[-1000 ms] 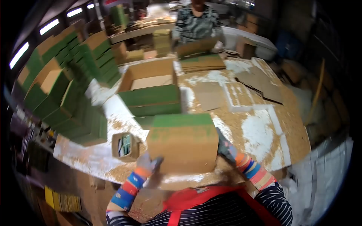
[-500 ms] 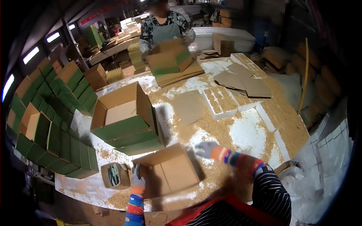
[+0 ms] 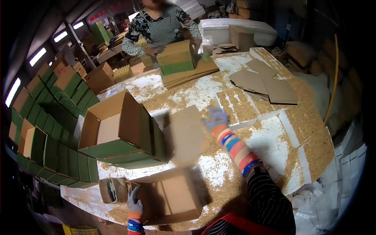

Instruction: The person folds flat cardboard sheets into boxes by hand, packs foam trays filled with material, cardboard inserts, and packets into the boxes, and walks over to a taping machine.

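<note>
On the far side of the table (image 3: 270,133), a person (image 3: 162,29) in a checked apron stands behind a green-and-brown box (image 3: 176,58), which sits on stacked flat cardboard (image 3: 188,77). Overlapping brown sheets (image 3: 282,91) lie to the far right. Rows of green-sided boxes (image 3: 62,160) fill the left side (one shows its open top), with bright light strips (image 3: 38,56) on the wall beyond. A yellow pole (image 3: 335,66) rises on the right, near brown sacks (image 3: 300,53).
</note>
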